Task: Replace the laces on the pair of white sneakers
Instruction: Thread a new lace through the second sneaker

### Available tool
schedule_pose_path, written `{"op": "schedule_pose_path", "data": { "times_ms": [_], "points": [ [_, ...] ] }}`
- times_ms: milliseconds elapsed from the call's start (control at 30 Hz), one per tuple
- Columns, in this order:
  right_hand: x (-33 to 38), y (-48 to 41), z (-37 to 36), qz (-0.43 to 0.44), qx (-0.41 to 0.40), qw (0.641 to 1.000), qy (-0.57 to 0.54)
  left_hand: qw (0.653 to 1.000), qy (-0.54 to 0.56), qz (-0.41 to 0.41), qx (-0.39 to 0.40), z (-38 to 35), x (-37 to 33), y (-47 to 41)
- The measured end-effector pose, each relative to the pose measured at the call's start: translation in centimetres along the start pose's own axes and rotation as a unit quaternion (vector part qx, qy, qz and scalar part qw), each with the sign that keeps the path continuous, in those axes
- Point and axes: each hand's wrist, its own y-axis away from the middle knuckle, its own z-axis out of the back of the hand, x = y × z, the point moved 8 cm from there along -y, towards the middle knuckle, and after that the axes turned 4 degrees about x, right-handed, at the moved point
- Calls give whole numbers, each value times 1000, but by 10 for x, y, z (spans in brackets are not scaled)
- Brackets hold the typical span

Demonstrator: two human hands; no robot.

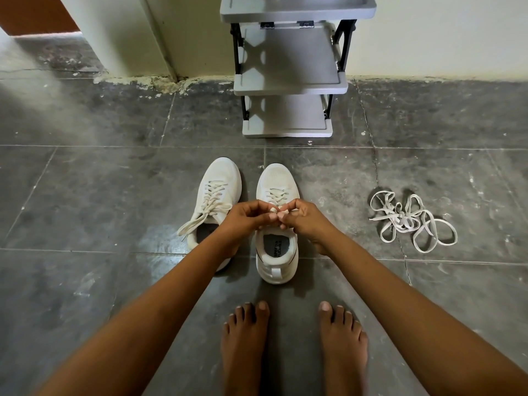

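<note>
Both sneakers stand side by side on the dark tiled floor (85, 195) just ahead of my bare feet (245, 338), toes pointing away from me toward a grey shelf rack (288, 84) set against the wall. The left sneaker (220, 181) is laced through its eyelets; its lace ends (200, 221) are untied and trail off the near left side onto the tiles. The right sneaker (276, 178) stands just beside it, apart by a narrow gap, with its insole and printed label visible in the opening. My left grip (245, 217) and right grip (303, 218) are both over the tongue of the right sneaker, fingers curled, fingertips meeting in the middle. Each pinches a short piece of the right sneaker's lace (273, 210) between thumb and fingertips; the lower crossings of that lace show just beyond my knuckles. Whether a knot sits under the fingers cannot be told. A tangled heap of loose white laces (408, 221) lies on the floor well apart to the right of the sneakers, touching neither shoe.
</note>
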Motion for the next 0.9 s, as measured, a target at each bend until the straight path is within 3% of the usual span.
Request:
{"op": "schedule_pose_path", "data": {
  "times_ms": [233,400,500,633,767,900],
  "points": [
    [13,2,1,73,-14,994,84,993,47,44,-98,2,2,-4],
    [22,6,1,154,-55,969,186,987,-12,50,-153,6,2,-5],
    [23,7,4,175,-78,960,204,985,-120,0,-127,4,-10,-6],
    [22,6,7,174,-90,966,168,972,-229,8,-53,-3,-14,-5],
    [19,3,9,150,-100,972,148,967,-254,1,10,-12,-18,-3],
    [15,-1,11,118,-120,975,149,951,-308,-7,-1,-13,-17,-5]
  ]
}}
